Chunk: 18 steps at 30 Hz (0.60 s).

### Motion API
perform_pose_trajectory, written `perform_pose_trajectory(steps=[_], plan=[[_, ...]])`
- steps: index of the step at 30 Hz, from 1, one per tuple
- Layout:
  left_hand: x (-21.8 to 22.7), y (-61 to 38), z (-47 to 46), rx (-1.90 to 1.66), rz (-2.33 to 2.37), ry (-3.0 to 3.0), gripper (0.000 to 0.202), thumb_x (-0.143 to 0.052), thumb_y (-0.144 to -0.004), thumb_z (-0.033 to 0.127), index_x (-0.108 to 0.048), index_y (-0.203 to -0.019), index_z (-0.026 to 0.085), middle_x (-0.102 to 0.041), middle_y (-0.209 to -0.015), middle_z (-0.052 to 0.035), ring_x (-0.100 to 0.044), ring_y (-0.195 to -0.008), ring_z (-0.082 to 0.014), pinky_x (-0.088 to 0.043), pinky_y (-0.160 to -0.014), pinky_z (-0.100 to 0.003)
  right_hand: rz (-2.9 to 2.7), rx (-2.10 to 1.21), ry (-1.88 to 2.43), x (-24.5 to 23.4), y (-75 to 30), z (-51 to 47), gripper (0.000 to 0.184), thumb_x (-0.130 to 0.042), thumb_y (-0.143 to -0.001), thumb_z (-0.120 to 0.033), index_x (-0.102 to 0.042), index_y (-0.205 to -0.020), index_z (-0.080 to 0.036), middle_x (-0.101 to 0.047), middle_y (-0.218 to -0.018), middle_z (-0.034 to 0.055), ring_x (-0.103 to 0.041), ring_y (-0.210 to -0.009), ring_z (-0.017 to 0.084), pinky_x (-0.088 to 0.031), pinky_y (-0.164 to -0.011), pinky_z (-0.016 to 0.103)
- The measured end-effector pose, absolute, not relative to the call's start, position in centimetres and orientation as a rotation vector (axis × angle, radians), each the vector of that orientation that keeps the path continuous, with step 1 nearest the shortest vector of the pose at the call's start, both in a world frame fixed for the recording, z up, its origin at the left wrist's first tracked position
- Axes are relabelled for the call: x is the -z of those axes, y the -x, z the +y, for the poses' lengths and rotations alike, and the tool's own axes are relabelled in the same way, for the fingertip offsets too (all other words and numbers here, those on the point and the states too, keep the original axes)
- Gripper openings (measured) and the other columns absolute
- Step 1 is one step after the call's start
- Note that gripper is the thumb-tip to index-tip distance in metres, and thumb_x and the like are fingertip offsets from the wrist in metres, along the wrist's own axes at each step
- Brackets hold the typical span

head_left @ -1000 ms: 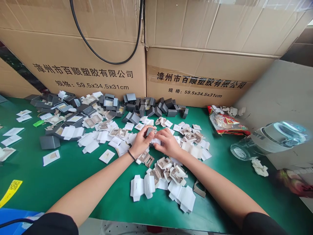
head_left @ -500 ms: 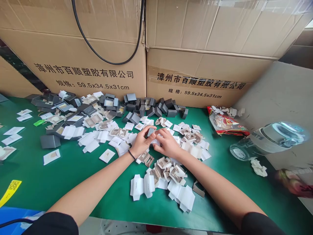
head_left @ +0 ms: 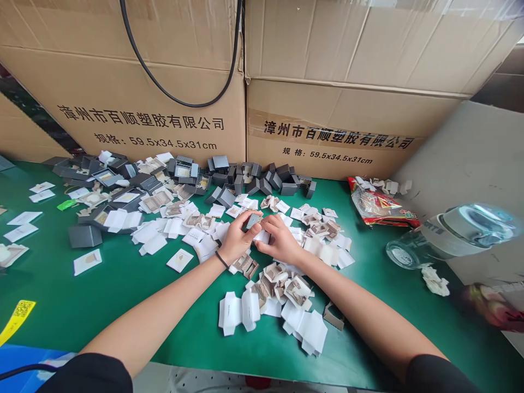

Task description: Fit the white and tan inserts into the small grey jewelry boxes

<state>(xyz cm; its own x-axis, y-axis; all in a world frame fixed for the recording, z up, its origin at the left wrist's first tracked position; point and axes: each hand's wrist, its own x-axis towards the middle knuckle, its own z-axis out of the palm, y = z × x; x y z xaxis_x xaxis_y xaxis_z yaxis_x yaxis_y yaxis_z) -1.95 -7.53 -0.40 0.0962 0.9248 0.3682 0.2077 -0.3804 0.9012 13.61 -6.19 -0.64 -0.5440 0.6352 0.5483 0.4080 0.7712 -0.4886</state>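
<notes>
My left hand (head_left: 238, 238) is closed around a small dark grey box (head_left: 252, 220), which shows between thumb and fingers. Close against it, my right hand (head_left: 281, 240) has its fingers curled, with a white paper piece (head_left: 263, 236) between thumb and fingertips. Whether that piece is joined to the box is hidden by the fingers. Both hands are above a scatter of white folded cards (head_left: 195, 236) and greyish cardboard inserts (head_left: 246, 266). Below the hands lie more crumpled inserts (head_left: 297, 291) and an unfolded white card (head_left: 230, 313).
Dark grey boxes (head_left: 289, 188) line the back of the green table (head_left: 172, 316), before large cartons (head_left: 155, 131). A red snack bag (head_left: 382, 207), a clear bottle (head_left: 429, 240) and a crumpled tissue (head_left: 434, 280) lie at the right. A black cable (head_left: 180, 101) hangs above.
Both hands stay in nearly the same place, the grey box still in the left. Slightly more of the white piece shows at the right hand's fingertips.
</notes>
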Motion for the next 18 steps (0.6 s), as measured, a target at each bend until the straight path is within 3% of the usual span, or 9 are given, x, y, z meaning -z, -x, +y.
perform_pose_trajectory(steps=[7,12,18], plan=[[0.06,1.86,-7.55,-1.305,1.138,-1.678,0.051,-0.048,-0.079,0.058,-0.057,-0.105,0.016,-0.059,-0.108,-0.0107,-0.056,-0.099,-0.0225,-0.043,-0.088,-0.032,-2.185,-0.310,0.821,1.23,-13.25,-6.19,0.013,-0.059,-0.076,-0.029,-0.057,-0.084,-0.020,-0.056,-0.089,0.0074,-0.050,-0.084,0.022,-0.046,-0.076,0.039],[-0.12,1.87,-7.58,-1.290,1.133,-1.693,0.049,-0.048,-0.080,0.057,-0.058,-0.106,0.017,-0.059,-0.112,-0.0113,-0.054,-0.107,-0.0244,-0.041,-0.092,-0.033,-2.206,-0.232,0.829,0.97,-13.19,-6.50,0.014,-0.056,-0.080,-0.032,-0.057,-0.088,-0.021,-0.057,-0.098,0.0098,-0.049,-0.094,0.024,-0.046,-0.080,0.040],[0.01,1.89,-7.63,-1.290,1.137,-1.658,0.051,-0.049,-0.079,0.057,-0.057,-0.110,0.017,-0.060,-0.111,-0.0105,-0.056,-0.103,-0.0236,-0.043,-0.090,-0.033,-2.206,-0.273,0.825,1.16,-13.31,-6.59,0.012,-0.053,-0.081,-0.028,-0.057,-0.091,-0.022,-0.057,-0.088,0.0068,-0.053,-0.081,0.020,-0.048,-0.071,0.034]])
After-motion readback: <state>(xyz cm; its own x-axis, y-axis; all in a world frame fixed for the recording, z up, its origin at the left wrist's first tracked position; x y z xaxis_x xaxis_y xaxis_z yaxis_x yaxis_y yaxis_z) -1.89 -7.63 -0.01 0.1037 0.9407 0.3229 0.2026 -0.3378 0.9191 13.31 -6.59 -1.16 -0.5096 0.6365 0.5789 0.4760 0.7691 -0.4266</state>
